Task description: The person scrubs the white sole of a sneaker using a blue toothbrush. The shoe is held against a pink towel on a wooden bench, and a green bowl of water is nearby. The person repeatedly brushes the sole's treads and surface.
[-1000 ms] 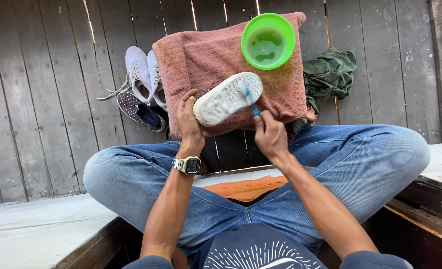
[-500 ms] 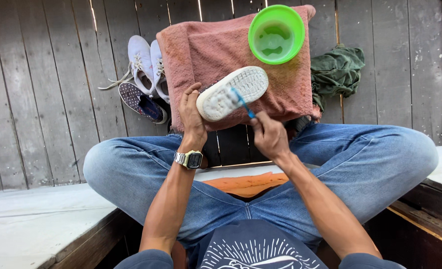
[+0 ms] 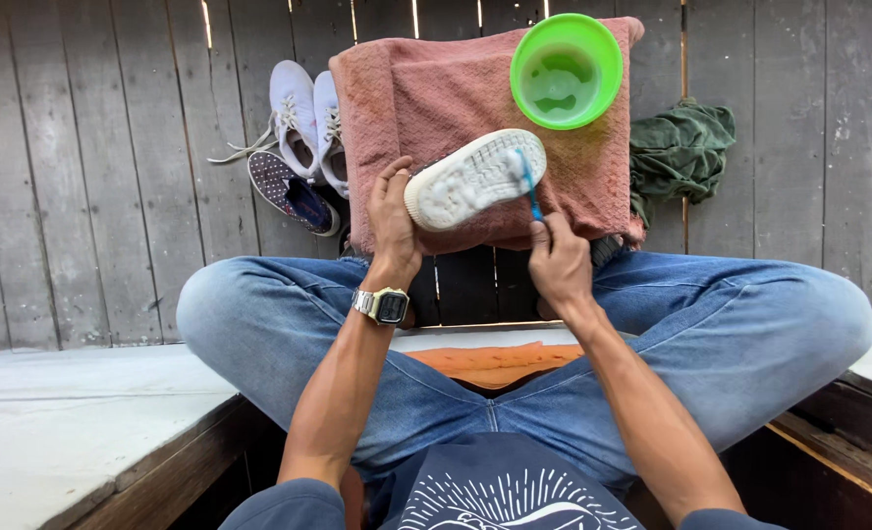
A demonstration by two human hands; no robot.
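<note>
My left hand (image 3: 394,218) grips a white shoe (image 3: 473,179) by its heel end, sole turned up toward me. My right hand (image 3: 557,260) holds a blue toothbrush (image 3: 530,188) whose head rests on the sole near the toe. Both hands are above a pink towel (image 3: 426,98) spread on the grey wooden deck. A green bowl (image 3: 566,71) with a little liquid stands on the towel's far right corner. I sit cross-legged in blue jeans, with a watch (image 3: 383,306) on my left wrist.
A pair of pale shoes (image 3: 303,123) and a dark dotted shoe (image 3: 291,192) lie left of the towel. A crumpled green cloth (image 3: 681,149) lies to its right. An orange cloth (image 3: 495,359) lies under my legs. Pale ledges flank me.
The toothbrush has shifted slightly along the sole toward the toe. The shoe stays in my left hand; the view has tilted a little.
</note>
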